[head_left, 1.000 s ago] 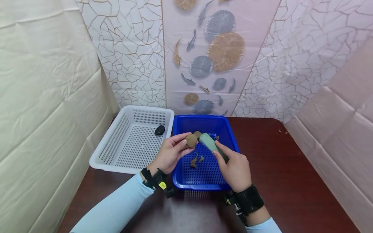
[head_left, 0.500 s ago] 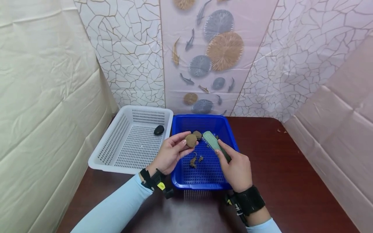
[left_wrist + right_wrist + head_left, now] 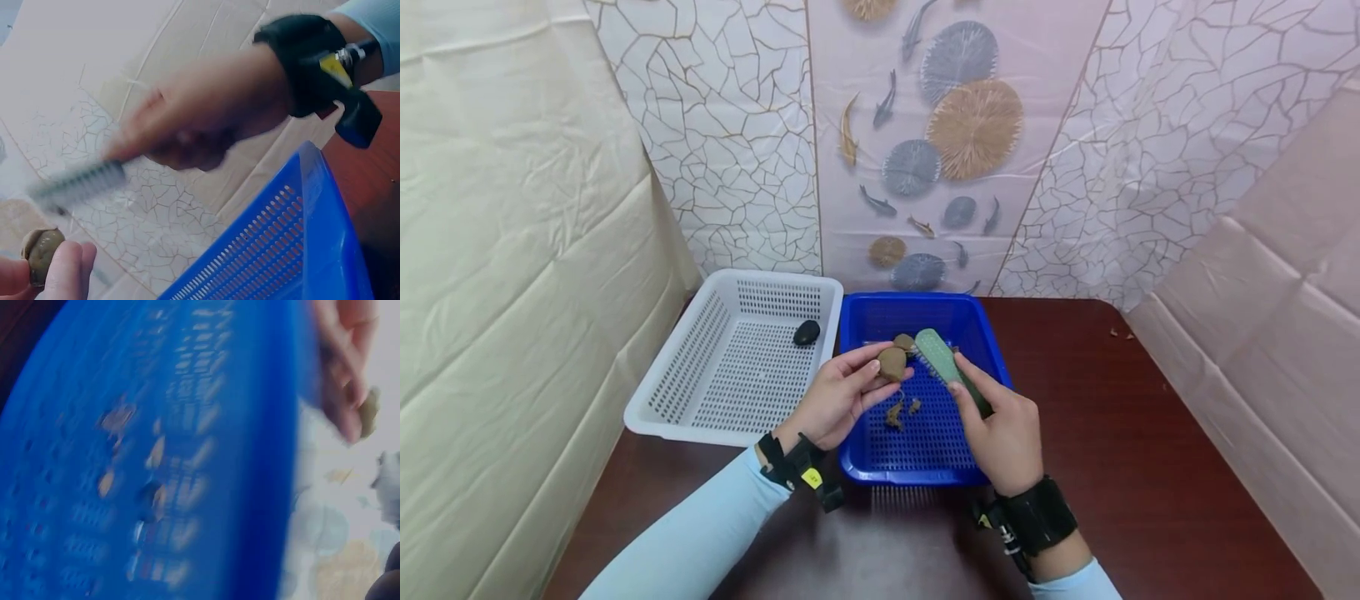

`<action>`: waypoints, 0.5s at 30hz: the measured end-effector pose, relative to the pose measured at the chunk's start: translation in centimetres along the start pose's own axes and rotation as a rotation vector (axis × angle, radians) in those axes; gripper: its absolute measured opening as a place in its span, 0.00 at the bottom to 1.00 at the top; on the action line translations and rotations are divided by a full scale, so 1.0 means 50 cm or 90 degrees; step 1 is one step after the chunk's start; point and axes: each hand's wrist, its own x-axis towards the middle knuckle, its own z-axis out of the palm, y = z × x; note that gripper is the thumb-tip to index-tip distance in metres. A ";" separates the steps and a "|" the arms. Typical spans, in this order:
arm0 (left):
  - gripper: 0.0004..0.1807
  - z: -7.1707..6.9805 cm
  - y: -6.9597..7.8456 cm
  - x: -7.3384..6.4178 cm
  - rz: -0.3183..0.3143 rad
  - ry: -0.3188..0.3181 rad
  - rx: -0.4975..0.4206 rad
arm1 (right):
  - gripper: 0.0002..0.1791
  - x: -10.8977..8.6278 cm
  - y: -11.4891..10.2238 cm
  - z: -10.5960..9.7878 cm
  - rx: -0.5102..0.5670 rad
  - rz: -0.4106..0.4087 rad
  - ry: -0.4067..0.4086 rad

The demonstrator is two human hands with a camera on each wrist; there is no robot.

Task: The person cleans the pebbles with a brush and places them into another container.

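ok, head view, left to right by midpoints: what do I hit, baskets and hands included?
White basket → black stone inside it → left hand → brown stone it holds → green brush → right hand. Blue basket left out: it overlaps the held stone and brush.

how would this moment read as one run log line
left hand holds brown lump | right hand grips green brush | gap between brush and lump | brown scraps in blue basket | black stone in white basket
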 end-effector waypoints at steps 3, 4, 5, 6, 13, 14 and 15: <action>0.24 0.000 0.003 0.001 -0.020 -0.001 -0.009 | 0.25 0.002 -0.003 0.001 0.032 -0.013 -0.018; 0.24 0.000 0.003 0.001 -0.025 -0.003 -0.013 | 0.25 0.003 -0.002 0.002 0.021 -0.007 -0.026; 0.24 0.000 0.004 0.000 -0.029 -0.005 -0.016 | 0.25 0.004 -0.001 0.002 0.004 0.001 -0.031; 0.24 0.000 0.004 0.000 -0.032 -0.007 -0.017 | 0.25 0.004 0.001 0.002 -0.013 0.011 -0.032; 0.24 -0.003 0.002 -0.002 -0.027 -0.004 -0.007 | 0.25 0.000 -0.007 -0.003 0.033 -0.021 0.004; 0.24 -0.003 0.002 -0.002 -0.027 -0.002 -0.008 | 0.25 0.000 -0.009 -0.002 0.039 -0.025 -0.004; 0.24 -0.003 0.002 -0.002 -0.028 -0.001 -0.009 | 0.25 0.000 -0.009 -0.001 0.037 -0.024 -0.013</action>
